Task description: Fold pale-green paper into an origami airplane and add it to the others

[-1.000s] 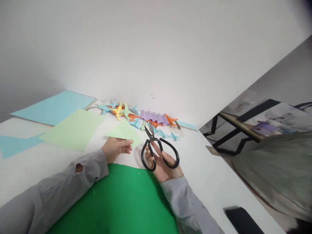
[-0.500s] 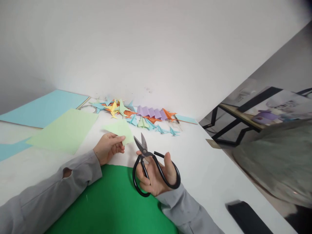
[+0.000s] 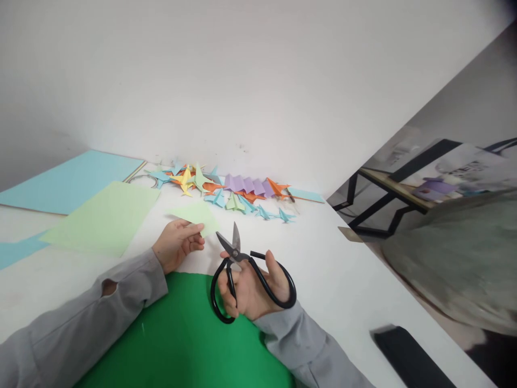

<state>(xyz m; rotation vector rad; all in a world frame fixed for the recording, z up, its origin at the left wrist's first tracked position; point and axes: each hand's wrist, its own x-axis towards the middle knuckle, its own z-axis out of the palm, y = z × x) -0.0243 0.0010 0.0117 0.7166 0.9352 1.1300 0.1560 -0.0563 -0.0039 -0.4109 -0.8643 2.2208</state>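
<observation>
My left hand point(image 3: 177, 243) pinches the lower edge of a small light green paper point(image 3: 200, 215) between thumb and fingers. Black-handled scissors point(image 3: 235, 252) are held in my right hand point(image 3: 256, 291), with thumb and fingers through the handle loops. Their blades stand spread apart, pointing up and left, just right of the green paper and not touching it. Beyond both hands lies a row of folded paper birds point(image 3: 186, 180) in yellow, green, blue and orange. A pleated purple paper point(image 3: 248, 186) is among them.
At the left lie a large blue sheet point(image 3: 72, 180) and a larger light green sheet point(image 3: 103, 218). A green surface point(image 3: 189, 334) is under my forearms. A black object point(image 3: 410, 355) rests at the white table's right edge point(image 3: 404, 302). Grey fabric point(image 3: 456, 264) is beyond it.
The scissors' blades have opened wider and shifted slightly left with my right hand. My left hand still pinches the small green paper. The whole view has moved slightly.
</observation>
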